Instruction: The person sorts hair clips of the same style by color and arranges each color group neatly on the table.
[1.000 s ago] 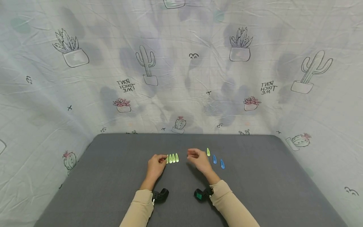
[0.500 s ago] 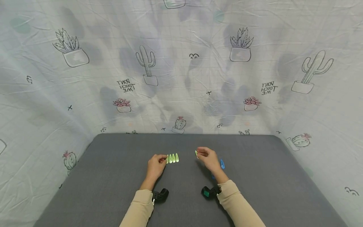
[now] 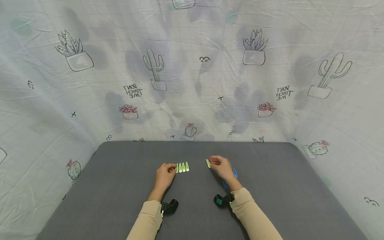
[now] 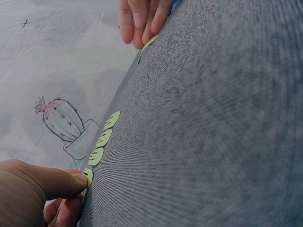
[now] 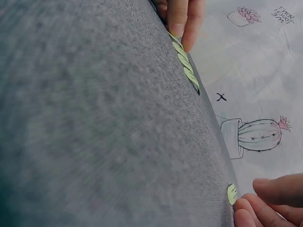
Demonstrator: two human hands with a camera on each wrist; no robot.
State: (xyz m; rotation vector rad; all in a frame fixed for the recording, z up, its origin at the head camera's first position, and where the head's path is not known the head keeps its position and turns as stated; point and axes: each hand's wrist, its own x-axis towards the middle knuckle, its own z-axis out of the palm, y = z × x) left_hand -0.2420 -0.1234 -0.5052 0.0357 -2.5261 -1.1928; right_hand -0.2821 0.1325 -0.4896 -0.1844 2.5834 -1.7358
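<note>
Several light-green snap hair clips (image 3: pixel 183 167) stand side by side in a row on the grey table. At the row's left end, my left hand (image 3: pixel 165 175) pinches the outermost clip (image 4: pixel 88 175) between thumb and finger, covering part of it. A separate green hair clip (image 3: pixel 208 163) lies farther right, slightly tilted. The fingertips of my right hand (image 3: pixel 221 167) touch its right side; in the right wrist view the thumb (image 5: pixel 279 189) stands apart from the fingers. Close to the right wrist are two blue hair clips, one (image 3: pixel 235 173) beyond it and one (image 3: pixel 225 184) partly hidden beneath it.
The grey table (image 3: pixel 192 213) reaches back to a pale cloth (image 3: pixel 192 76) printed with cacti, which hangs behind and along both sides. Each wrist wears a black camera, one on the left (image 3: pixel 170 206) and one on the right (image 3: pixel 221 200).
My right hand has moved right, and the lone green clip now lies farther left than before. One blue clip has shifted nearer to me. The left hand has stayed in place.
</note>
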